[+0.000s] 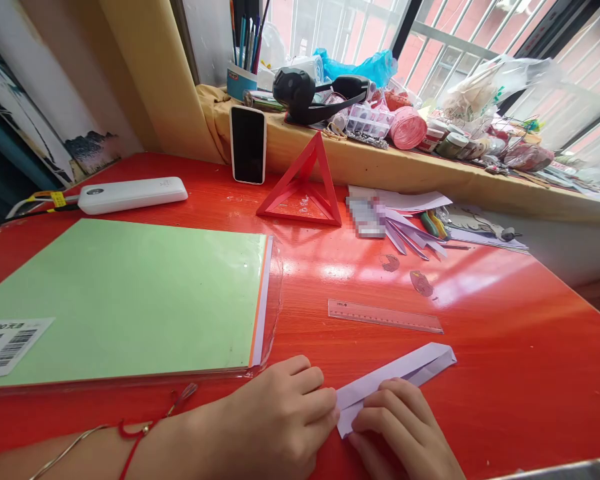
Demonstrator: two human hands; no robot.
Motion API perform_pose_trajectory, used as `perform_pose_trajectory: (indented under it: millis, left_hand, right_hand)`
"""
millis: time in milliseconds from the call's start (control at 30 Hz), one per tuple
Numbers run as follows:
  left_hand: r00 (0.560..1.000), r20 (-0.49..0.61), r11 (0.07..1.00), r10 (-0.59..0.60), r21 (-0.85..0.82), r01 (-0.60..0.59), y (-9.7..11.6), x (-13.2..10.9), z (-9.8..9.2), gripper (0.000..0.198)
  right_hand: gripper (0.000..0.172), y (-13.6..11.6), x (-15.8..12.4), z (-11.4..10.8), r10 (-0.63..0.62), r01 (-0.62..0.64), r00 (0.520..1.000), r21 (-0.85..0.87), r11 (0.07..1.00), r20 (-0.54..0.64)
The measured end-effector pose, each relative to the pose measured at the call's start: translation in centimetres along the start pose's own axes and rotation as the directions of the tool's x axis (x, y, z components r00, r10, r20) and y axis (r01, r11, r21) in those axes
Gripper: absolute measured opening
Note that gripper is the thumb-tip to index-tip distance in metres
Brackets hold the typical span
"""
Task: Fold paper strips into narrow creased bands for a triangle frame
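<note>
A folded strip of pale purple paper (pixel 397 373) lies slantwise on the red table, its far right end bent over at an angle. My left hand (pixel 293 413), fingers curled, pinches the strip's near left end. Over the lower edge of the same end, my right hand (pixel 405 423) holds the paper with bent fingers; its thumb is partly hidden. Beyond the strip is a clear ruler (pixel 385 316). To the left rests a plastic-wrapped pack of green paper (pixel 145 300).
On the red table (pixel 520 373) stand a red pyramid frame (pixel 325 180) and a phone (pixel 248 145). A white power strip (pixel 133 195) is at the back left. Purple paper pieces (pixel 405 230) and pliers (pixel 434 225) lie at the back right, below a cluttered sill (pixel 300 143).
</note>
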State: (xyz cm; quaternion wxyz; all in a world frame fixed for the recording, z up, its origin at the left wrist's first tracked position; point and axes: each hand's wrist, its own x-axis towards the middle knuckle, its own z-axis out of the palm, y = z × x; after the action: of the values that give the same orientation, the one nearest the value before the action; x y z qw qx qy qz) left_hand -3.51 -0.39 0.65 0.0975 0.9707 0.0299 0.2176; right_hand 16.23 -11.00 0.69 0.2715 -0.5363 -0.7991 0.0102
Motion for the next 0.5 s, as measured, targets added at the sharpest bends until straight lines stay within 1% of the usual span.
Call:
perform_pose_trajectory:
  millis: [167, 267, 400, 500]
  left_hand:
    - [1.0, 0.031, 1.0, 0.0, 0.021, -0.001, 0.2, -0.2, -0.2, 0.01]
    - [0.999, 0.041, 1.0, -0.003, 0.024, 0.002, 0.1, -0.3, -0.1, 0.008]
    - [1.0, 0.011, 1.0, 0.007, 0.019, -0.007, 0.0, -0.4, 0.1, 0.012]
    - [1.0, 0.006, 1.0, 0.027, 0.014, -0.027, 0.0, -0.5, 0.2, 0.015]
  right_hand:
    - [0.022, 0.2, 0.5, 0.3, 0.136, -0.136, 0.99, 0.03, 0.99, -0.025]
    - [0.025, 0.4, 0.5, 0.8, 0.183, -0.183, 0.983, 0.031, 0.983, -0.013]
    - [0.024, 0.6, 0.3, 1.0, 0.166, -0.167, 0.986, 0.103, 0.981, 0.017]
    - [0.021, 0.5, 0.4, 0.3, 0.116, -0.119, 0.993, 0.108, 0.987, 0.037]
